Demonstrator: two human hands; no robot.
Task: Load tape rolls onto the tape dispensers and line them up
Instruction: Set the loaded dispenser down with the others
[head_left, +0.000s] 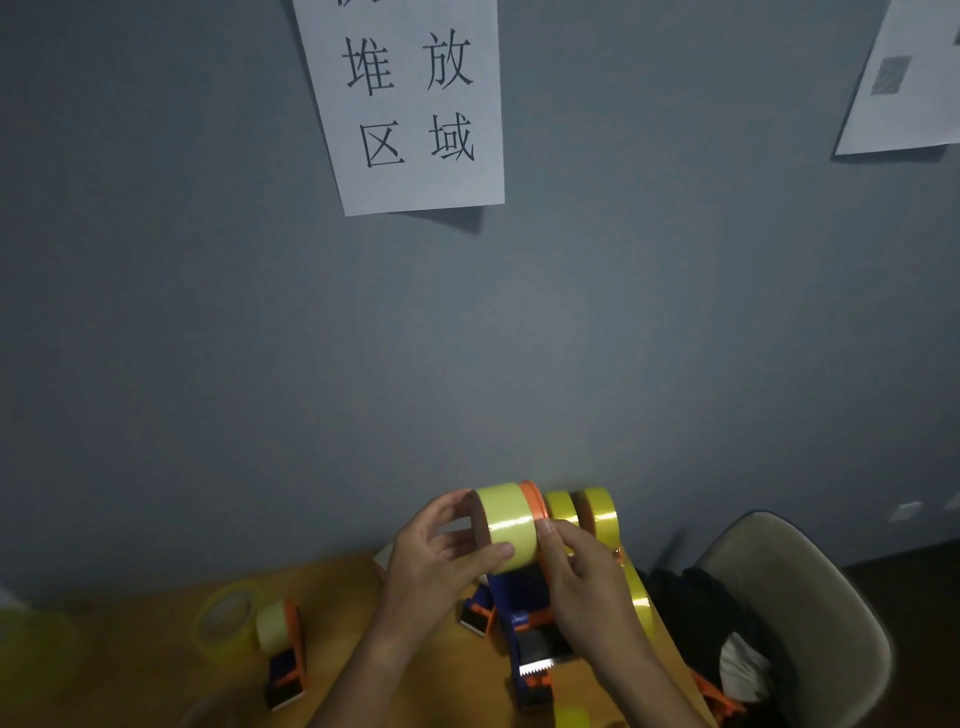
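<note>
A yellow tape roll (506, 522) sits on the orange wheel of a blue tape dispenser (524, 618) that I hold up above the wooden table (130, 660). My left hand (441, 561) grips the roll, thumb on its front, fingers at its left side. My right hand (587, 582) holds the dispenser's right side, thumb against the orange rim. The dispenser's toothed blade (535, 667) points toward me. Behind it stand two more yellow rolls (584, 512). A loaded dispenser (283, 644) lies at the left.
A loose pale roll (226, 616) lies at the left of the table. A grey chair (810, 613) with dark cloth on it stands at the right. The grey wall carries a paper sign (410, 98) and another sheet (909, 78).
</note>
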